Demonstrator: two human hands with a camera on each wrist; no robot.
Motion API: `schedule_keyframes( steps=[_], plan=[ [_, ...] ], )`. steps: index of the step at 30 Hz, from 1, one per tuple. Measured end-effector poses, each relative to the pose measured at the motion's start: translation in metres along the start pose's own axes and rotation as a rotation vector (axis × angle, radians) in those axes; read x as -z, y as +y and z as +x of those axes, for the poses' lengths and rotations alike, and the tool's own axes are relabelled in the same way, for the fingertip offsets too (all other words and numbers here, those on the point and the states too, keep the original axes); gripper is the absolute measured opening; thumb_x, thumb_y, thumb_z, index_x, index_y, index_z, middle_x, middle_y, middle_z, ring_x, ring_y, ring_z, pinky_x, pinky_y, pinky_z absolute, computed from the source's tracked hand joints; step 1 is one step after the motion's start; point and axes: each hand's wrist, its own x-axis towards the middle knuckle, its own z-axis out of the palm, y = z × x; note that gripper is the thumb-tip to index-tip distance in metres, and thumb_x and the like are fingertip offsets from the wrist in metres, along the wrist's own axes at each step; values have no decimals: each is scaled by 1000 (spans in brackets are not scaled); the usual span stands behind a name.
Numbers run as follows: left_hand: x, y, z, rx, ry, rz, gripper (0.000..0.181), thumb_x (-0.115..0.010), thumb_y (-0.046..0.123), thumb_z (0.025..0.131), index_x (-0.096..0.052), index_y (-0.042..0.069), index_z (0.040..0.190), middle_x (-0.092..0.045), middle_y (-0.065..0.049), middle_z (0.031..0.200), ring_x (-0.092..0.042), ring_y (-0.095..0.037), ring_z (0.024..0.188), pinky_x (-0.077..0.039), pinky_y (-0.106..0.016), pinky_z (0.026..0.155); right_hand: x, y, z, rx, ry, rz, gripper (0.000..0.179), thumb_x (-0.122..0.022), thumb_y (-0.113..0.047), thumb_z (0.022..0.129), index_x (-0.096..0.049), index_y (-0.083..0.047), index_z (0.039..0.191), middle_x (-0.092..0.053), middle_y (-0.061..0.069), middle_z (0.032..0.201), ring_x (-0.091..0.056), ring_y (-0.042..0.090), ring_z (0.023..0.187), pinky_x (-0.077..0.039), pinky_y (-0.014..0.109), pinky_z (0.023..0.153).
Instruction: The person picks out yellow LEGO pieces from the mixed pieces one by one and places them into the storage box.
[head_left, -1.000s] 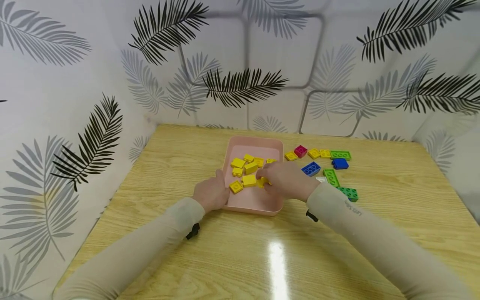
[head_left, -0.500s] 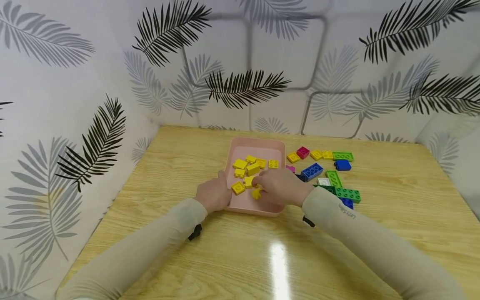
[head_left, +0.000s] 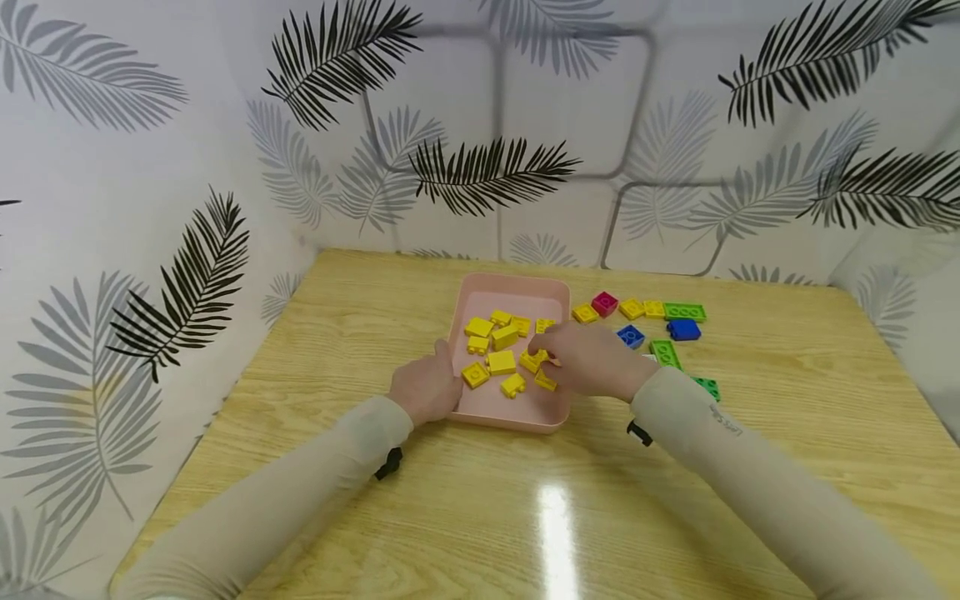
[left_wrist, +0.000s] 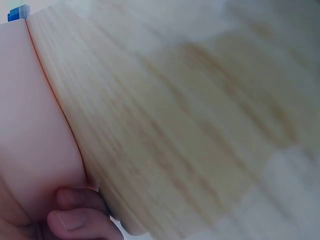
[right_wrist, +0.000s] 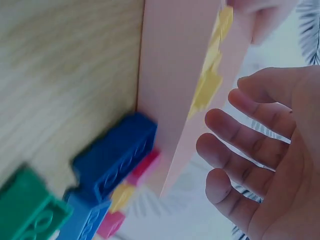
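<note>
A pink tray (head_left: 487,406) stands on the wooden table with several yellow toy bricks (head_left: 501,362) spread inside it. My left hand (head_left: 425,385) grips the tray's left side, thumb along the rim; in the left wrist view, curled fingers (left_wrist: 80,222) show low against the outer wall. Over the tray's right half is my right hand (head_left: 588,358), its fingertips close by two yellow bricks near the right wall. In the right wrist view that hand's fingers are relaxed and spread, holding nothing, beside the tray wall (right_wrist: 175,60).
Right of the tray lie loose bricks: a red one (head_left: 604,303), blue ones (head_left: 683,330), green ones (head_left: 665,354) and a few yellow ones (head_left: 632,309). Part of this group hides behind the right hand and sleeve. A patterned wall rises behind the table's back edge.
My right hand went left and nearer with its fingers at a yellow brick, then drew back right; that brick now lies uncovered in the tray. The left hand keeps its place.
</note>
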Motion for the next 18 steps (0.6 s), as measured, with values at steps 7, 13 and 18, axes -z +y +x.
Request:
schedule_keyframes(
  steps=[7,13,18],
  plan=[
    [0,0,-1,-10,5,6,42,-49,27,99,-37,1,129,-60,-5,66,-54,-20,52,-39,-31,46,11,36,-9,-22,121,-30,30,-71,-25,93,-72,-14,121,-71,2,106,-61,18,82,-55,35,72],
    [1,1,0,0,-1,1,42,-49,28,99,-37,1,129,-59,-4,67,-54,-19,53,-38,-31,46,18,71,-17,-85,131,-20,28,-67,-21,95,-70,-11,121,-71,6,110,-66,23,92,-57,43,80],
    [2,1,-2,11,-9,-16,43,-48,27,99,-37,1,131,-58,-4,68,-54,-19,53,-38,-30,47,15,100,-22,-129,155,-64,27,-66,-17,95,-70,-9,121,-70,12,112,-67,25,88,-58,43,72]
  ],
)
